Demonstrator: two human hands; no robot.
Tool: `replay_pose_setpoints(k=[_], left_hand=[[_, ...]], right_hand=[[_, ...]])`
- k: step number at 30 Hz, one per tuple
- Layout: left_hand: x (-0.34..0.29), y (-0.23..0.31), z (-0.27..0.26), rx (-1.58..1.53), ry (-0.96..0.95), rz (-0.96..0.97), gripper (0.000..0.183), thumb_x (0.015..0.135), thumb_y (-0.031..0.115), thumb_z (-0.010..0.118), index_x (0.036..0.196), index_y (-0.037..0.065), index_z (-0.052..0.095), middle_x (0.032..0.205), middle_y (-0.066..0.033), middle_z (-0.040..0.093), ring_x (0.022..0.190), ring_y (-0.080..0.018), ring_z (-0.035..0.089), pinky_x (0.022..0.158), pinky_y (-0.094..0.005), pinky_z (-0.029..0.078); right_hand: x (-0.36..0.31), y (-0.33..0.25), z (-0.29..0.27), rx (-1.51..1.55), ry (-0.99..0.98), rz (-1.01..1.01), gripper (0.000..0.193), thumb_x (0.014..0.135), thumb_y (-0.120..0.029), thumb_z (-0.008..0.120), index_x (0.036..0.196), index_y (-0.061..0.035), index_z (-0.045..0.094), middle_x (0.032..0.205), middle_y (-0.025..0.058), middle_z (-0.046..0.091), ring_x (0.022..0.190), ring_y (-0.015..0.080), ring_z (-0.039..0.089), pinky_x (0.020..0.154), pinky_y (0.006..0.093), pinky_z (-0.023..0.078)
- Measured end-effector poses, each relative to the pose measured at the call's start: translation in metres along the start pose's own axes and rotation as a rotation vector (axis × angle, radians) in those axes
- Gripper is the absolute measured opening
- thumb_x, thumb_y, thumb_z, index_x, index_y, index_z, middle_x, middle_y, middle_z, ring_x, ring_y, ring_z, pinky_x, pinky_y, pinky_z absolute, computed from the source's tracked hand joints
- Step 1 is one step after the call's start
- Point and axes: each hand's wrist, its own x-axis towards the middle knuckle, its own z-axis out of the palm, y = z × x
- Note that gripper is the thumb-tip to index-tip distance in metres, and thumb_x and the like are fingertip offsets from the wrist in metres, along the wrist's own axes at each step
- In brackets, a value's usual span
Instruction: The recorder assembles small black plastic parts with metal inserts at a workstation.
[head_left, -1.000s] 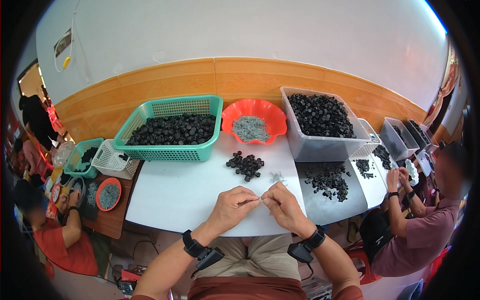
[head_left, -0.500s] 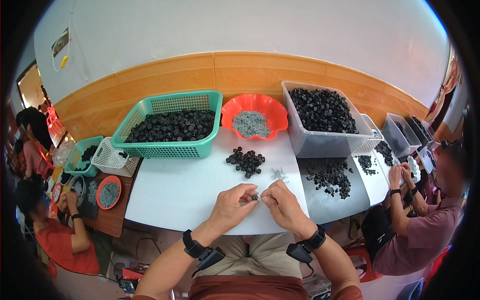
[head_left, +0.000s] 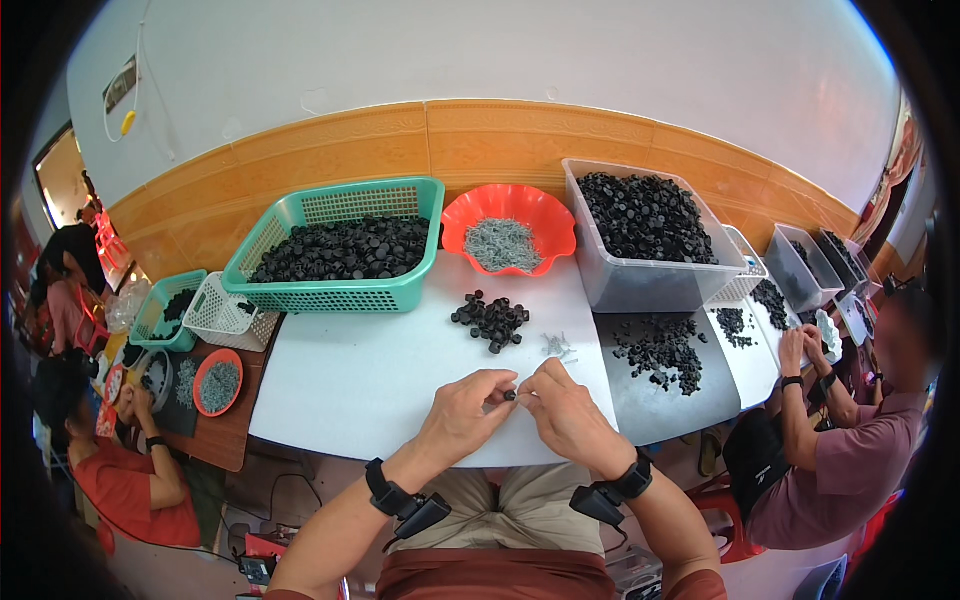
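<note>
Both hands meet over the near edge of the white surface [head_left: 370, 390]. The left hand [head_left: 465, 410] pinches a small black cap [head_left: 509, 396] at its fingertips, and the right hand [head_left: 565, 408] has its fingers closed narrowly against the same cap. A loose pile of black caps [head_left: 491, 319] lies just beyond, before the red bowl [head_left: 510, 205].

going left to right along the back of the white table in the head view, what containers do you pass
Green basket of black caps → red bowl of small grey parts → clear bin heaped with black caps. In front of them lies a small pile of black caps, nearer the hands.
</note>
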Motion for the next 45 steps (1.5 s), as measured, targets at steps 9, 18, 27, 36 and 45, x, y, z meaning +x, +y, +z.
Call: replay_pose_setpoints(k=[9,18,27,36,45], left_hand=[[0.0,0.0,0.0,-0.034,0.004,0.015,0.026,0.085,0.002,0.074,0.11,-0.001,0.069,0.101,-0.0114,0.074,0.086,-0.0171,0.072,0.079,-0.0294,0.06],[0.003,0.009,-0.007,-0.28,-0.077,-0.218,0.024,0.09,0.002,0.072,0.114,-0.003,0.07,0.103,-0.0104,0.074,0.092,-0.0124,0.07,0.082,-0.0279,0.059],[0.002,0.006,-0.007,-0.912,-0.037,-0.498,0.023,0.094,0.007,0.071,0.115,-0.003,0.068,0.106,-0.0106,0.072,0.094,-0.0151,0.07,0.088,-0.0294,0.059],[0.002,0.009,-0.004,-1.024,-0.071,-0.592,0.023,0.093,0.008,0.074,0.114,0.002,0.066,0.107,-0.0071,0.071,0.097,-0.013,0.068,0.085,-0.0283,0.057],[0.001,0.013,0.002,-1.117,-0.076,-0.626,0.018,0.099,0.01,0.067,0.115,0.003,0.065,0.105,-0.0063,0.07,0.092,-0.0135,0.068,0.084,-0.0301,0.059]], right_hand=[[0.002,-0.001,0.005,-0.008,0.021,0.017,0.01,0.096,-0.008,0.06,0.103,-0.0013,0.063,0.102,0.0172,0.055,0.081,0.0413,0.062,0.072,0.0481,0.051],[-0.004,0.006,0.011,0.144,0.168,0.028,0.012,0.09,-0.003,0.07,0.103,-0.0017,0.068,0.092,0.0079,0.06,0.068,0.0158,0.055,0.062,0.0291,0.045],[-0.009,0.01,0.012,0.36,0.213,-0.033,0.026,0.086,0.002,0.075,0.111,-0.0058,0.071,0.103,0.0062,0.064,0.063,0.0086,0.055,0.055,0.0247,0.046],[-0.011,0.014,0.014,0.359,0.301,-0.084,0.029,0.082,0.002,0.079,0.109,-0.0073,0.075,0.101,0.0054,0.065,0.064,0.0091,0.056,0.056,0.0247,0.047],[-0.012,0.014,0.015,0.242,0.417,-0.221,0.028,0.082,0.001,0.079,0.109,-0.006,0.073,0.098,0.0087,0.067,0.071,0.0185,0.065,0.06,0.0289,0.052]])
